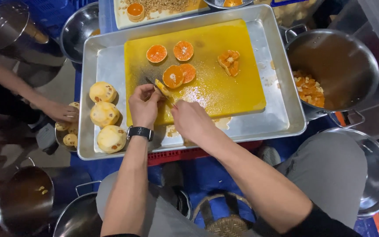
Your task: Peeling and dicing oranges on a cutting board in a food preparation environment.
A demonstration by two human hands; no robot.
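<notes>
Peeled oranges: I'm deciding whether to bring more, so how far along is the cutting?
Done: cut pieces lie in the pot, and four halves plus a cut cluster sit on the yellow board. In hand: the left hand steadies a piece while the right hand cuts it. Left: three whole peeled oranges wait in the tray.

peeled oranges (104, 114), pot of orange chunks (330, 70), steel tray (281, 109)

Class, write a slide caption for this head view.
Both hands cut an orange piece on a yellow board.
</notes>
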